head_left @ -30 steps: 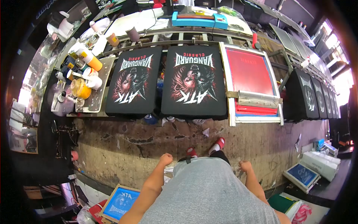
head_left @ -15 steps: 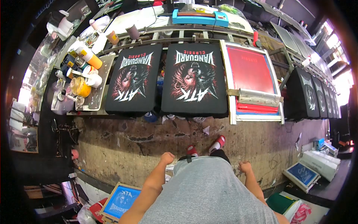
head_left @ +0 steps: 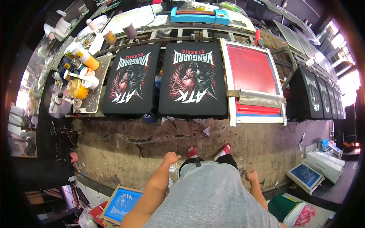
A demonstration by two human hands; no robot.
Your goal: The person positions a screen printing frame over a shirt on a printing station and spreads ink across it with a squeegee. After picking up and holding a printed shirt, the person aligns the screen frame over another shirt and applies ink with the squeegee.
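My left hand (head_left: 172,157) hangs beside my hip, its fingers curled in with nothing visible in them. On the other side, my right hand (head_left: 251,175) hangs low, also loosely closed, and no object shows in it. Both hang over the floor, away from the bench. Ahead, two black printed T-shirts (head_left: 193,109) (head_left: 128,109) lie flat on boards with white and red lettering and an animal-like picture. To their right rests a white-framed printing screen (head_left: 251,70) with red ink, and a squeegee (head_left: 262,97) lies across it.
Ink tubs and bottles (head_left: 78,89) crowd a tray at the left. More black shirts (head_left: 313,97) line the bench at right. A blue screen (head_left: 121,205) leans low at left; another screen (head_left: 305,176) and a white box (head_left: 323,166) sit at right. A green bin (head_left: 283,208) stands behind me.
The bench and shirts have shifted slightly left in view. My feet show more fully, and my left hand reaches a little farther out from my hip. Neither hand has taken hold of anything.
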